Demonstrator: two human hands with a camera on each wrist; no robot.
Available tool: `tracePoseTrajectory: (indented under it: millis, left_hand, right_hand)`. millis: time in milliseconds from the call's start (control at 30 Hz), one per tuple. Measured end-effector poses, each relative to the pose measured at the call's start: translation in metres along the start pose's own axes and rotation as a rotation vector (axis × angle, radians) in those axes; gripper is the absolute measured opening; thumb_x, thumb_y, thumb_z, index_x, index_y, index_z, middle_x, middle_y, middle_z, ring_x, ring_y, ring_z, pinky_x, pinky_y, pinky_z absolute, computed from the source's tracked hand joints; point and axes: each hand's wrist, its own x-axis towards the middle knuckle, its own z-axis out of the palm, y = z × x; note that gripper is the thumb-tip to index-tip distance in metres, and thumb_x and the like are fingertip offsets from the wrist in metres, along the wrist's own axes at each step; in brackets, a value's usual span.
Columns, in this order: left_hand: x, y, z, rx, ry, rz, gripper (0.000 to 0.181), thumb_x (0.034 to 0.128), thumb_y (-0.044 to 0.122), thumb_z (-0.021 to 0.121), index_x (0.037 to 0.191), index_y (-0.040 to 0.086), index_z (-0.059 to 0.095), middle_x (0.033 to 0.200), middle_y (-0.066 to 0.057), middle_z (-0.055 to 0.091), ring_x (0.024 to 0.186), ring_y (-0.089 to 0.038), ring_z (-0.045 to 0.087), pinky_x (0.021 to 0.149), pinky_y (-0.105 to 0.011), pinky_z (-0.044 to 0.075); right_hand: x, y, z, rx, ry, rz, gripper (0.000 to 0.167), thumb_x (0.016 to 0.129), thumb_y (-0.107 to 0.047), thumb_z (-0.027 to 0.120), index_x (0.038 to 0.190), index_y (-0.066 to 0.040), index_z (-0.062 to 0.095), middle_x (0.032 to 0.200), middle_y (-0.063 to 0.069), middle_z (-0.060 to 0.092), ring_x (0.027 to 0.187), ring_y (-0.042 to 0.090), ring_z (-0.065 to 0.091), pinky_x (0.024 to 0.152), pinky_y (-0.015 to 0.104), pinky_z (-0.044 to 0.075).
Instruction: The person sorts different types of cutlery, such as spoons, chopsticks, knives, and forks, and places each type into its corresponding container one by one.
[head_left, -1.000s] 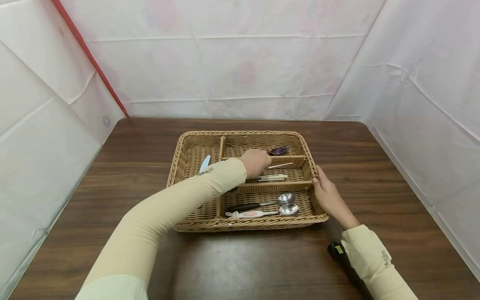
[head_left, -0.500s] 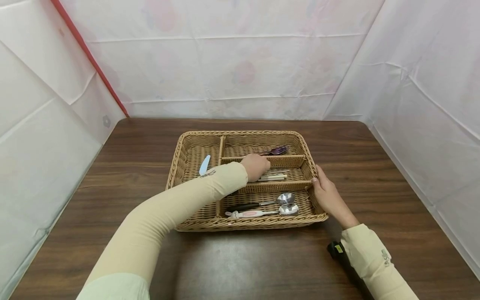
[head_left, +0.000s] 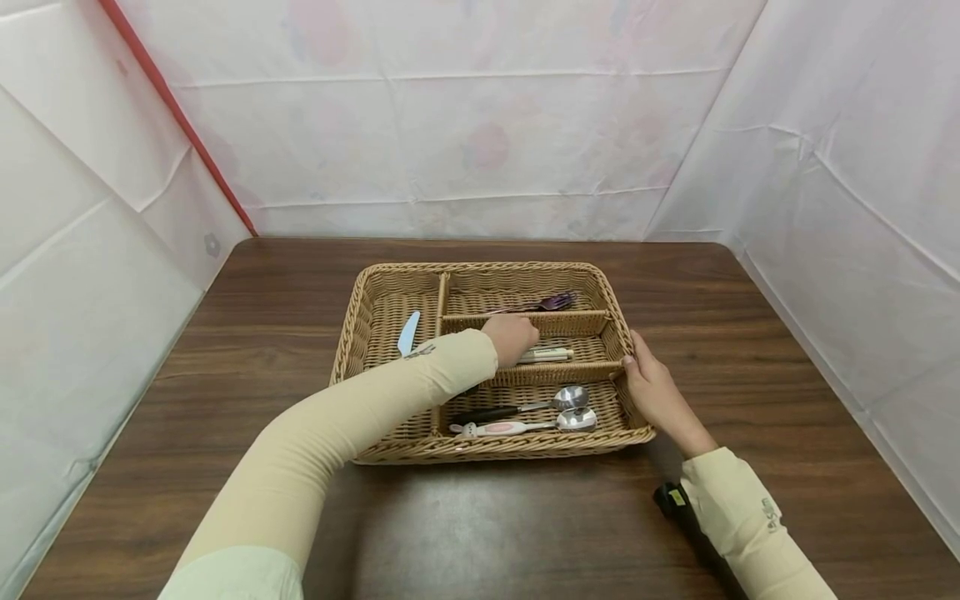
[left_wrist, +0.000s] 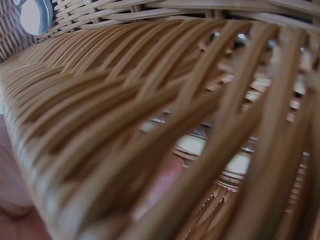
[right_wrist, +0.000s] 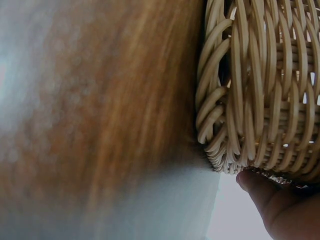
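Observation:
My left hand [head_left: 512, 339] reaches down into the middle compartment of a wicker basket [head_left: 480, 452], knuckles up. Its fingertips are hidden in the head view, over slim cream-and-silver sticks [head_left: 546, 355] that look like chopsticks. In the left wrist view the woven divider [left_wrist: 115, 95] blocks most of the hand; cream stick ends [left_wrist: 190, 144] show through its gaps. At the basket's right end, my right hand [head_left: 657, 392] grips the rim, thumb on the near side. The right wrist view shows that thumb [right_wrist: 260, 187] against the wicker wall [right_wrist: 270, 90].
A purple fork [head_left: 557, 302] lies in the back compartment. Two spoons, one black-handled [head_left: 487, 414] and one with a white-and-pink rabbit handle [head_left: 502, 428], lie in front. The left compartment has a light blue knife [head_left: 408, 332]. White sheets [head_left: 480, 150] enclose the wooden table [head_left: 480, 533].
The thin stick that stood apart beside my left hand has come down among the other sticks. My left hand has lowered slightly. My right hand keeps its place on the rim.

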Motion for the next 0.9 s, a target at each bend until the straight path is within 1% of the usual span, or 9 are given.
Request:
tracePoseTrajectory:
  millis: [167,367,467,567,667,733,800,867,900]
  left_hand:
    - [0.0,-0.001,0.001,-0.018,-0.003,-0.01,0.016,0.0962,0.007,0.055,0.106,0.011,0.067,0.094,-0.004,0.065,0.079,-0.014,0.059,0.065,-0.025,0.045]
    - [-0.003,-0.003,-0.001,-0.076,0.005,-0.023,0.015,0.0964,0.005,0.053,0.102,0.01,0.066,0.09,-0.004,0.064,0.07,-0.012,0.051,0.06,-0.024,0.038]
    - [-0.007,-0.005,-0.004,-0.097,0.026,-0.027,0.015,0.097,0.005,0.052,0.102,0.01,0.066,0.092,-0.004,0.064,0.071,-0.012,0.053,0.06,-0.025,0.04]
    - [-0.014,-0.009,-0.011,-0.109,0.071,-0.023,0.017,0.0964,0.004,0.053,0.104,0.009,0.066,0.096,-0.005,0.065,0.078,-0.015,0.059,0.065,-0.026,0.047]
    - [-0.027,-0.015,-0.021,-0.134,0.123,-0.024,0.018,0.0941,-0.001,0.054,0.105,0.007,0.067,0.096,-0.006,0.065,0.083,-0.019,0.061,0.07,-0.03,0.051]
    - [-0.038,-0.02,-0.028,-0.169,0.169,-0.025,0.021,0.0917,-0.006,0.053,0.102,0.005,0.067,0.094,-0.006,0.066,0.08,-0.019,0.061,0.069,-0.031,0.052]
    - [-0.053,-0.025,-0.035,-0.205,0.224,-0.021,0.024,0.0894,-0.009,0.053,0.102,0.004,0.068,0.094,-0.007,0.067,0.081,-0.019,0.063,0.072,-0.031,0.053]
    - [-0.069,-0.032,-0.039,-0.238,0.296,-0.006,0.022,0.0904,-0.007,0.052,0.099,0.003,0.068,0.091,-0.007,0.068,0.078,-0.018,0.063,0.07,-0.029,0.053]
    - [-0.078,-0.035,-0.041,-0.256,0.336,0.004,0.02,0.0907,-0.005,0.052,0.099,0.003,0.068,0.092,-0.007,0.069,0.078,-0.018,0.064,0.071,-0.029,0.053]
  right_hand:
    - [0.001,0.001,0.001,0.002,0.008,-0.008,0.053,0.104,-0.012,0.028,0.149,0.006,0.006,0.148,0.034,0.019,0.136,0.046,0.021,0.109,0.055,0.019]
    - [0.003,0.002,0.001,0.011,0.007,-0.022,0.052,0.104,-0.01,0.028,0.149,0.006,0.008,0.147,0.034,0.022,0.135,0.046,0.023,0.108,0.056,0.02]
    - [0.004,0.002,0.002,0.011,0.002,-0.029,0.052,0.104,-0.009,0.029,0.149,0.006,0.008,0.147,0.035,0.022,0.135,0.046,0.023,0.108,0.056,0.021]
    - [0.006,0.003,0.001,0.007,0.001,-0.035,0.052,0.104,-0.009,0.029,0.149,0.007,0.008,0.147,0.035,0.021,0.135,0.047,0.023,0.108,0.056,0.021]
    - [0.009,0.004,0.0,-0.001,-0.002,-0.044,0.052,0.104,-0.009,0.029,0.148,0.008,0.008,0.146,0.036,0.022,0.135,0.047,0.023,0.107,0.057,0.021]
    - [0.009,0.005,-0.002,-0.01,-0.006,-0.047,0.052,0.104,-0.009,0.029,0.148,0.007,0.008,0.146,0.036,0.022,0.134,0.048,0.023,0.107,0.057,0.021]
    - [0.009,0.007,-0.004,-0.014,-0.02,-0.045,0.053,0.104,-0.01,0.029,0.149,0.007,0.007,0.147,0.036,0.02,0.135,0.048,0.022,0.107,0.058,0.021]
    - [0.009,0.009,-0.007,-0.018,-0.041,-0.041,0.054,0.104,-0.013,0.029,0.149,0.006,0.005,0.147,0.035,0.019,0.135,0.048,0.02,0.107,0.058,0.019]
    - [0.009,0.01,-0.009,-0.017,-0.056,-0.037,0.056,0.105,-0.015,0.03,0.149,0.005,0.002,0.149,0.035,0.015,0.136,0.048,0.017,0.107,0.059,0.018]
